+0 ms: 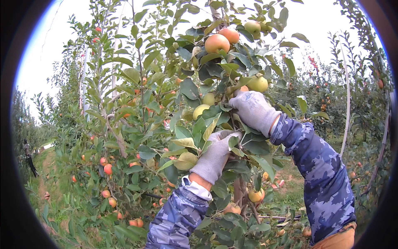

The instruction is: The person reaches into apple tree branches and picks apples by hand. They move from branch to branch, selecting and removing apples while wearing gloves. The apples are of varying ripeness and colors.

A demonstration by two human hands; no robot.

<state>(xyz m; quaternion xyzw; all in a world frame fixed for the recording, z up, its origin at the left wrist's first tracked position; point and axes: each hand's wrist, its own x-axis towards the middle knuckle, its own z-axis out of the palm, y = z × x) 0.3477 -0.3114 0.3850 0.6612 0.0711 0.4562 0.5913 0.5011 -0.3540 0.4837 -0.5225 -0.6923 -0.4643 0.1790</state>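
My right hand (254, 109), in a pale grey knit glove with printing on its back, reaches into the leaves beside the apple tree's trunk. A partly hidden orange apple (244, 88) shows just above its knuckles, and a yellow-green apple (257, 83) hangs right above. Leaves hide those fingertips, so their grip is unclear. Lower and to the left, my left hand (216, 152), gloved alike, is curled among leaves and thin stems; what its fingers hold cannot be made out. Two yellow-green apples, an upper one (209, 98) and a lower one (201, 111), hang left of my right hand.
Large orange-red apples (217, 44) hang higher on the tree. Below my hands are another apple (256, 195) and the lower trunk (238, 193). Leafy branches with red apples (108, 169) crowd the left. A thin pale pole (345, 102) stands right; a person (29, 157) is far left.
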